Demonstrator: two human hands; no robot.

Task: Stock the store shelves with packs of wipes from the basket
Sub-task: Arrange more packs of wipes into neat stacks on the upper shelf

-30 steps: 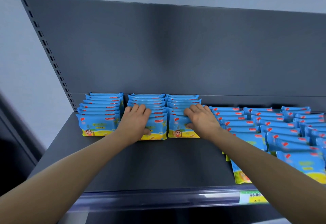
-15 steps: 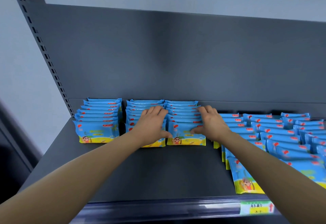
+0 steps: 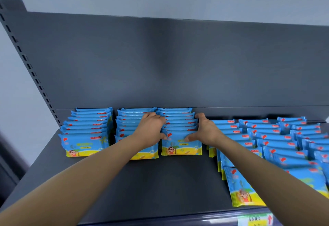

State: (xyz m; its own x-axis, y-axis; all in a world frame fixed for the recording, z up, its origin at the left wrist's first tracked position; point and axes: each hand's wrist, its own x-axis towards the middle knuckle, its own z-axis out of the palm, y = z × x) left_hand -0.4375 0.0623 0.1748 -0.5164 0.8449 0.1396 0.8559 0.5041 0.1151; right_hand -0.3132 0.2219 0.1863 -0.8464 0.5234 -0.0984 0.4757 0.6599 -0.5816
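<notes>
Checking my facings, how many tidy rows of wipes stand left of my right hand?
3: left row by the upright, middle row under the left hand, third row gripped between it and the right hand.

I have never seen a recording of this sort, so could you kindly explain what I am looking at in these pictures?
There is no machine here. A person works with two bare hands, and a camera worn on the head looks forward and down, so both arms reach in from the bottom edge.

The surface is a dark grey store shelf with a back panel. Blue packs of wipes stand on it in rows.

The left hand and right hand clasp the third row of packs from either side, fingers curled over the packs' tops and thumbs on the front pack.

The first row and second row stand tidily to its left. The rows on the right lean back less neatly. A price label sits on the front rail.
</notes>
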